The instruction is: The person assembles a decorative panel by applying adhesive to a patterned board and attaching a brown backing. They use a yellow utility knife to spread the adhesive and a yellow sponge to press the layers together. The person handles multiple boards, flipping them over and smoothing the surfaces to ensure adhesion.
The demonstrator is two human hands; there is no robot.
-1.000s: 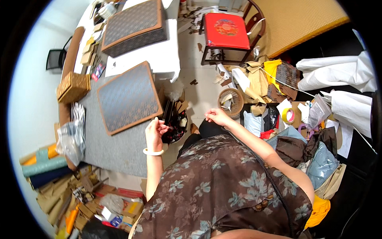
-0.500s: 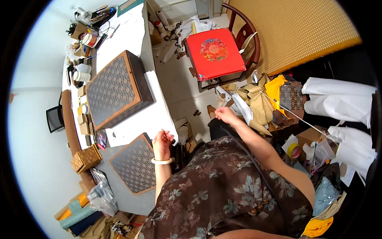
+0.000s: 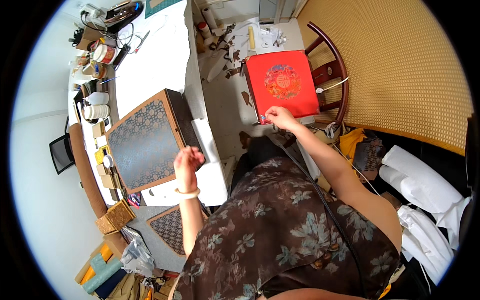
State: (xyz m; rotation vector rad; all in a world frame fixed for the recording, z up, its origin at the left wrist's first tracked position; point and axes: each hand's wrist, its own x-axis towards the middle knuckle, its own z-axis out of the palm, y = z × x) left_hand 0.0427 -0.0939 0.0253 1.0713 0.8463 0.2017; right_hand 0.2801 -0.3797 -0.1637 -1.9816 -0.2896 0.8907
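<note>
My left hand (image 3: 187, 164) hangs in the air in front of the near right corner of a large dark box (image 3: 142, 142). Its fingers are slightly blurred, loosely bent and apart, with nothing seen in them; a pale bangle (image 3: 188, 193) circles the wrist. The box has a patterned grey top with a brown border and lies on the white-covered table (image 3: 155, 45). My right hand (image 3: 282, 118) is in front of the near edge of a red cushion (image 3: 300, 97) on a wooden chair (image 3: 327, 73). Its fingers are curled together and plainly hold nothing; whether they touch the cushion is unclear.
A matching patterned panel (image 3: 167, 230) lies on the grey surface, partly behind my left forearm. Jars and small boxes line the table's far left side, beside a brown roll (image 3: 87, 165). Scraps (image 3: 246, 98) litter the floor. White rolls (image 3: 420, 175) lie to the right.
My view has shifted forward. The box and chair appear nearer. My left hand has come up beside the box, and my right hand now overlaps the cushion's near edge.
</note>
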